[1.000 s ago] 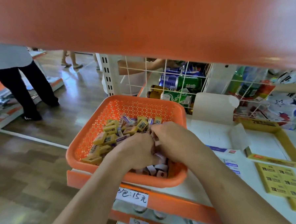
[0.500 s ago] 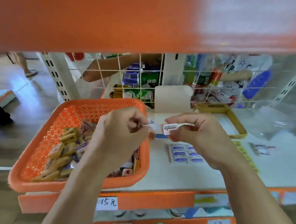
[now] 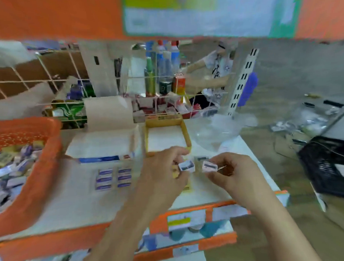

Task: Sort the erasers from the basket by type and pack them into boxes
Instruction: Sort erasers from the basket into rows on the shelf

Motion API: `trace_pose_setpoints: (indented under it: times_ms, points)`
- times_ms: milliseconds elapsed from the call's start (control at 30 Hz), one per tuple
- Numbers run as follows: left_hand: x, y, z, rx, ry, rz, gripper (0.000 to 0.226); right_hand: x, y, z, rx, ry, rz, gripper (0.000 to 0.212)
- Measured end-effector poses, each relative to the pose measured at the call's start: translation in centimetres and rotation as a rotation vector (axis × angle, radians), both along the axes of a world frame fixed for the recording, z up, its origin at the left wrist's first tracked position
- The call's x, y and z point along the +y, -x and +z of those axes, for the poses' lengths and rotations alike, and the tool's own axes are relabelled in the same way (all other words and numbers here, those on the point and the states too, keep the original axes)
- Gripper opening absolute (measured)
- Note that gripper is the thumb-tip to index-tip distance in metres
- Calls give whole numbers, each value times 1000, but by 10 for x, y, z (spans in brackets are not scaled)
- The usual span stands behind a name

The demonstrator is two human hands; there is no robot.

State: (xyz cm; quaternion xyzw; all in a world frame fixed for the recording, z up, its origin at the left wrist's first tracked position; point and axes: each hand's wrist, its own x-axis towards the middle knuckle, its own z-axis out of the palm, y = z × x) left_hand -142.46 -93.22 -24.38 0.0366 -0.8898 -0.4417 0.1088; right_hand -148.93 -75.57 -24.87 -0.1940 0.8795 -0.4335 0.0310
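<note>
**Comparison before packing**

Left hand (image 3: pixel 163 170) and right hand (image 3: pixel 237 174) meet just right of the frame's centre, above the white shelf (image 3: pixel 71 197). Each grip is clamped on one small block. The left thumb and fingers pinch a white eraser (image 3: pixel 187 166), and the right pinch a pinkish eraser (image 3: pixel 209 166). The two are held near each other but apart, with their dark-banded faces turned up toward the camera. That pose looks like a check of whether they are the same type. Motion blur makes the printing unreadable, so I cannot say whether they match.

The orange basket (image 3: pixel 55 156) sits at the left edge of the frame, heaped with mixed erasers and well apart from the hands. This suggests the picking step is done and the sorting step is in hand.

Two open boxes stand side by side on the shelf above the hands. The white box (image 3: pixel 108 141) has its flap raised out of the way. The yellow box (image 3: pixel 186 133) is just beyond the left knuckles, its pale floor showing.

Six purple-banded erasers (image 3: pixel 114 178) lie flat on the shelf in two columns of three, below the white box. They seem to be one type, lined up so they can go into a box together.

The hands hover in front of the yellow box, so the held pair probably belongs to a different group. A yellow strip shows under the left hand but is mostly hidden.
</note>
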Motion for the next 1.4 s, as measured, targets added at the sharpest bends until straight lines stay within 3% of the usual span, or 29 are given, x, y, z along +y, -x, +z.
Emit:
trace_pose_setpoints:
  times_ms: [233,433,667,800,1000,1233,1400]
  points:
    - [45,24,-17,-120,141,26,28,47,28,-17,9,-243,36,13]
    - [57,40,-25,-246,252,26,26,46,42,-25,19,-277,140,13]
    - [59,48,-27,-238,346,20,21,40,52,-27,15,-256,145,17]
    - [57,51,-25,-223,321,33,30,37,55,-26,31,-224,147,21]
    - [47,63,-26,-283,386,-84,72,32,59,-31,69,-211,160,31]
    - [46,67,-24,-267,386,-117,41,28,68,-33,61,-214,204,38]
    - [46,65,-22,-262,383,-111,43,27,71,-31,81,-218,232,37]
